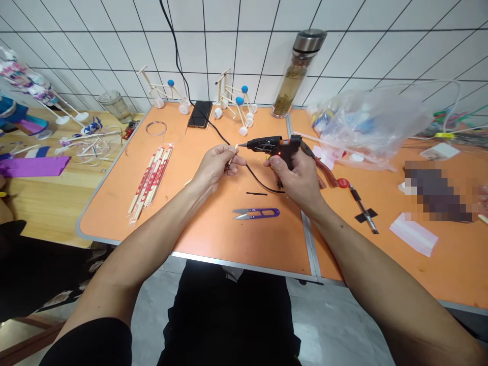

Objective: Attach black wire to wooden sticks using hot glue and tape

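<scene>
My right hand (301, 178) is wrapped round the handle of a black hot glue gun (265, 144), which has a small red light lit. The gun's nozzle points left and meets, or nearly meets, the end of a thin pale wooden stick (236, 147). Pinched between the fingers of my left hand (215, 165) is that stick, mostly hidden by them. Below the hands lie purple-handled thread snips (257, 213) and a short black strip (256, 193). Paper-wrapped chopsticks (150, 183) rest left of my left forearm.
Behind my hands stand two stick models with blue balls (239, 100) (171, 83), a phone (200, 114) and a tall tea bottle (295, 81). Red-handled pliers (326, 170), a pen (363, 209) and a plastic bag (373, 127) lie rightward. A black cord crosses the table.
</scene>
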`<state>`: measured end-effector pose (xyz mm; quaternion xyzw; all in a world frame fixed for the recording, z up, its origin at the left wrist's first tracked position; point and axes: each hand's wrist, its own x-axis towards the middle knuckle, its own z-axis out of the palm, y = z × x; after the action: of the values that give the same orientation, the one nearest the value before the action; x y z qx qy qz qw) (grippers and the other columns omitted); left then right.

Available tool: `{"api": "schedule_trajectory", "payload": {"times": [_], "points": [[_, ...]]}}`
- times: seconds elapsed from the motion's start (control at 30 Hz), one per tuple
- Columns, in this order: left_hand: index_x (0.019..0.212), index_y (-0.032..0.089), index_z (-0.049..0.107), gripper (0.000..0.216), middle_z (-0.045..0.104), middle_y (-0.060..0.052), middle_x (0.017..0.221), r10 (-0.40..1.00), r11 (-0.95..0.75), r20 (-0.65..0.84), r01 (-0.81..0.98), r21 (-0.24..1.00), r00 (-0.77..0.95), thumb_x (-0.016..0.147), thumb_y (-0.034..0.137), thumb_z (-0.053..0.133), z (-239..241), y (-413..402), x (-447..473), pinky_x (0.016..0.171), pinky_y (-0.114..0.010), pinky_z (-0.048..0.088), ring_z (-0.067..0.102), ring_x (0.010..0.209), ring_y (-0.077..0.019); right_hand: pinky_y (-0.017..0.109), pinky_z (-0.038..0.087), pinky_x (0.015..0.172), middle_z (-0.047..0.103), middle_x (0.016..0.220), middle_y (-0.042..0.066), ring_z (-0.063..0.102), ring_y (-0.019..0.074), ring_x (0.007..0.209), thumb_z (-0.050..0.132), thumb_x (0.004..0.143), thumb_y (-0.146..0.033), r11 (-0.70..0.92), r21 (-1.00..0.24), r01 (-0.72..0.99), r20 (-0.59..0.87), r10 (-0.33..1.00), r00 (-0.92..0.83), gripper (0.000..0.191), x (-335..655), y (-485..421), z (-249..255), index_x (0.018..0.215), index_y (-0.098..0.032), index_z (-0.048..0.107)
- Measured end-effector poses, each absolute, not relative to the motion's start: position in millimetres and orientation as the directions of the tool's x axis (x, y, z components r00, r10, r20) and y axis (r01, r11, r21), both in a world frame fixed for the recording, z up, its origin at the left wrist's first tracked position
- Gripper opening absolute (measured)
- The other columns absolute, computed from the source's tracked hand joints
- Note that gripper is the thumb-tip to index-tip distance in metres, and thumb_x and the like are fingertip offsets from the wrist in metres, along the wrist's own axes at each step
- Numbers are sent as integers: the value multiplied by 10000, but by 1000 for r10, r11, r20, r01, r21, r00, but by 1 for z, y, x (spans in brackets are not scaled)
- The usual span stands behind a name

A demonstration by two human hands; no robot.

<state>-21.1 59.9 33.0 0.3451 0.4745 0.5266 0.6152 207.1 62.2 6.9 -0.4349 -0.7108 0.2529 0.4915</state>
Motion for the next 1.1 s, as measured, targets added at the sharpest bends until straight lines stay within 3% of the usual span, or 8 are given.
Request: {"api": "schedule_trajectory", "payload": {"times": [0.33, 0.7, 1.1], "points": [[894, 177, 658, 149, 790, -16, 705, 977, 204, -215, -310, 928, 1, 1040, 183, 688, 32, 60, -21, 505, -179, 452, 590, 447, -65, 356, 453, 620, 722, 807, 24, 607, 200, 679, 671, 1035, -813, 492, -780, 386, 478, 867, -140, 575, 207, 61, 8, 1056, -246, 766], [887, 181, 659, 156, 787, -14, 708, 976, 207, -218, -307, 929, -2, 1005, 211, 758, 35, 59, -21, 497, -179, 426, 580, 446, -64, 378, 518, 674, 781, 866, 44, 671, 218, 731, 670, 1036, -811, 498, -777, 384, 485, 863, -139, 581, 207, 61, 8, 1104, -242, 769], [898, 181, 674, 133, 800, -21, 724, 978, 201, -207, -307, 930, 13, 996, 230, 750, 31, 60, -22, 506, -185, 436, 585, 455, -64, 391, 528, 662, 735, 795, 30, 657, 228, 713, 671, 1015, -846, 491, -784, 380, 480, 868, -131, 592, 206, 60, 11, 1077, -263, 751]]}}
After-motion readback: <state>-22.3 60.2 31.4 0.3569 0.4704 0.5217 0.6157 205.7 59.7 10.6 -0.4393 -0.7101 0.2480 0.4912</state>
